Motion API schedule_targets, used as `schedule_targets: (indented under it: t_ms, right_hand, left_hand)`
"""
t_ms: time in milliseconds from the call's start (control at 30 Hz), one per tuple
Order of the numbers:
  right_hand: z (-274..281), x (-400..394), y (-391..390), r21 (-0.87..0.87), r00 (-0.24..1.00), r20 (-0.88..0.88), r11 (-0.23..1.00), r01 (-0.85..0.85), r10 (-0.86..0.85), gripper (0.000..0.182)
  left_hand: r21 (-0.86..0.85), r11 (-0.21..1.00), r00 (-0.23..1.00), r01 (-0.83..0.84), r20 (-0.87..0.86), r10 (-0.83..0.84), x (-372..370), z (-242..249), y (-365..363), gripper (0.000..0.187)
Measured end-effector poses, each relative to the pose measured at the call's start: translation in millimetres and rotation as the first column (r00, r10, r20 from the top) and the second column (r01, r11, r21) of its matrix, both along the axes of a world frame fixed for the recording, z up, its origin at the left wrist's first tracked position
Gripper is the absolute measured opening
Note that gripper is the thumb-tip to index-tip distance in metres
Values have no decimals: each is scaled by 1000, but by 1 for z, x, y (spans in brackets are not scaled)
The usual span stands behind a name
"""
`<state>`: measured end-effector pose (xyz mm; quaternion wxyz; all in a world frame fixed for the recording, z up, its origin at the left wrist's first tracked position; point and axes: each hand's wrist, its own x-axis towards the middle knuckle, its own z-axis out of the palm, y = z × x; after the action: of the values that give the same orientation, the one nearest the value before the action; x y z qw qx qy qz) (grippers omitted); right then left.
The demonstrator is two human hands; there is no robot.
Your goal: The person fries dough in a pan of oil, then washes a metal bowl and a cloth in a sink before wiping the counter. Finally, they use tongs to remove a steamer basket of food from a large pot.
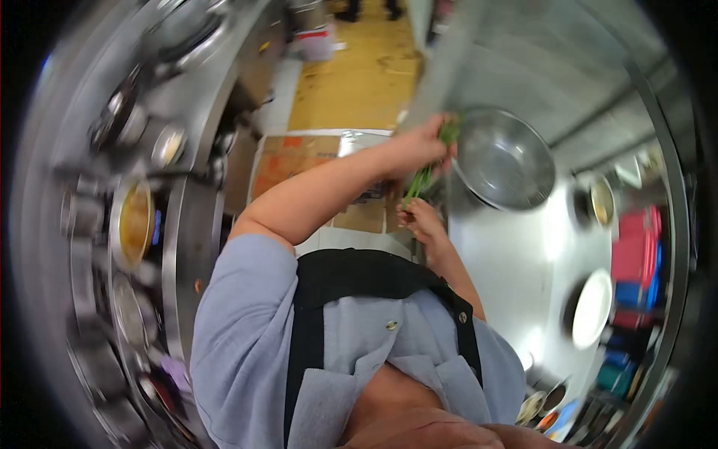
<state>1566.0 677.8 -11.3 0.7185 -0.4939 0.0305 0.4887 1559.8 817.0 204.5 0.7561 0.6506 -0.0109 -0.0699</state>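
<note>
A small bunch of green leafy vegetable stalks [421, 182] stretches between my two hands. My left hand [428, 150] is closed around the leafy upper part, at the left rim of a large metal bowl [502, 161]. Lower down, my right hand [423, 222] pinches the stem ends between its fingertips. The hands and stalks are somewhat blurred. The bowl stands on the steel counter to the right, and its inside looks bare metal.
On the right counter [497, 262] are a white round dish [592, 308] and a small bowl [600, 200], near red containers [634, 243]. To the left, a pan of yellow liquid [135, 224] sits on a cooking range. Flattened cardboard [295, 161] covers the floor ahead; a person's feet [366, 13] show beyond.
</note>
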Motion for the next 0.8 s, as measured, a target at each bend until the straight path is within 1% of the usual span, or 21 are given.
schedule_targets:
  t_ms: [67, 100, 133, 167, 200, 267, 300, 333, 367, 400, 433, 500, 567, 667, 700, 767, 800]
  right_hand:
    - [-27, 6, -1, 134, 990, -49, 983, -122, 129, 14]
    - [-29, 4, 2, 48, 987, -42, 987, -152, 154, 12]
    - [-26, -1, 6, -86, 984, 7, 981, -174, 176, 10]
    - [-17, -8, 11, -127, 978, 43, 973, -195, 202, 9]
    - [-22, -12, 18, -144, 969, 52, 962, -231, 240, 8]
    - [-34, -16, 40, -171, 954, 68, 946, -277, 291, 8]
    - [-39, -17, 59, -154, 940, 75, 935, -320, 334, 9]
    - [-41, -21, 79, -136, 926, 83, 925, -356, 369, 9]
    - [-43, -27, 100, -118, 912, 92, 914, -388, 399, 10]
    - [-36, -37, 125, -120, 904, 119, 910, -398, 411, 11]
    - [-22, -48, 155, -122, 894, 148, 905, -409, 424, 12]
    - [-2, -74, 214, -122, 865, 220, 892, -435, 452, 13]
    - [32, -111, 267, -65, 820, 295, 866, -495, 491, 11]
    - [52, -160, 335, -59, 714, 423, 803, -593, 558, 8]
    - [57, -177, 356, -61, 674, 465, 780, -623, 574, 7]
    - [66, -211, 390, -25, 653, 459, 744, -668, 602, 6]
    - [69, -227, 405, -7, 647, 450, 727, -687, 615, 5]
  left_hand:
    - [78, 996, 992, 33, -124, -23, -52, -35, 33, 55]
    - [69, 997, 988, -16, -155, 26, -82, -59, 44, 51]
    - [59, 996, 980, -62, -184, 72, -114, -82, 51, 48]
    - [67, 998, 960, -19, -279, 37, -142, -104, 57, 43]
    - [64, 997, 929, 31, -371, -5, -167, -119, 65, 37]
    - [100, 994, 938, -42, -339, 74, -211, -131, 80, 32]
    - [118, 991, 941, -67, -323, 102, -230, -133, 89, 30]
    - [10, 975, 908, -223, -361, 212, -244, -130, 98, 30]
    - [-92, 924, 862, -372, -404, 306, -257, -124, 108, 31]
    - [-187, 841, 805, -508, -451, 385, -271, -118, 119, 32]
    - [-208, 795, 786, -570, -419, 455, -285, -114, 132, 29]
    - [-214, 717, 734, -664, -374, 568, -316, -99, 162, 30]
    - [-210, 636, 668, -742, -305, 678, -348, -94, 196, 33]
    - [-60, 546, 549, -835, -152, 822, -404, -81, 247, 34]
    - [-60, 484, 487, -873, -151, 860, -423, -73, 258, 29]
    - [-58, 354, 359, -933, -160, 920, -461, -57, 275, 19]
    - [-87, 318, 329, -944, -162, 930, -479, -57, 282, 15]
